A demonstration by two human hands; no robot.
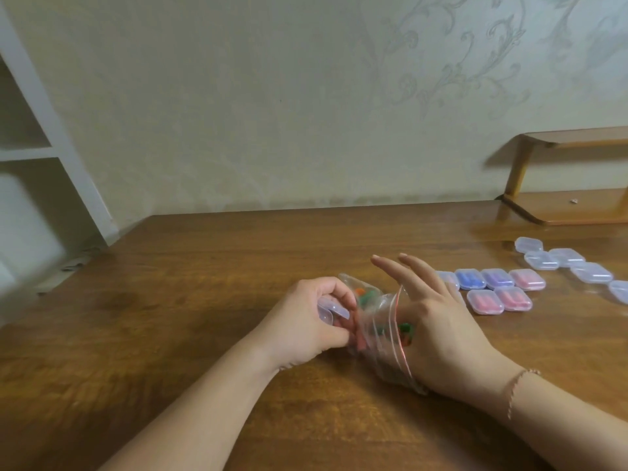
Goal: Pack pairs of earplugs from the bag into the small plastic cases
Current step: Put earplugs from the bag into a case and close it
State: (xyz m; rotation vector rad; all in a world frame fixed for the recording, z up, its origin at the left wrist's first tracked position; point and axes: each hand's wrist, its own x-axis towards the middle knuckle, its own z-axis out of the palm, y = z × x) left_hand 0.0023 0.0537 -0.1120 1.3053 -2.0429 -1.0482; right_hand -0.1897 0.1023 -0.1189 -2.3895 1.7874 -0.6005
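A clear zip bag (377, 331) with a red seal strip lies on the wooden table (210, 266) between my hands; orange and green earplugs (365, 295) show through it. My left hand (306, 324) grips a small clear plastic case (331, 311) against the bag's left side. My right hand (438, 328) reaches into the bag's mouth; two of its fingers stick out straight above the bag, and the fingers inside are hidden.
Several filled cases with blue, purple and pink earplugs (492, 288) sit in rows right of my right hand. Several empty clear cases (564, 261) lie further right. A wooden shelf stand (560, 205) sits at the table's back right. A white shelving unit (37, 147) stands left.
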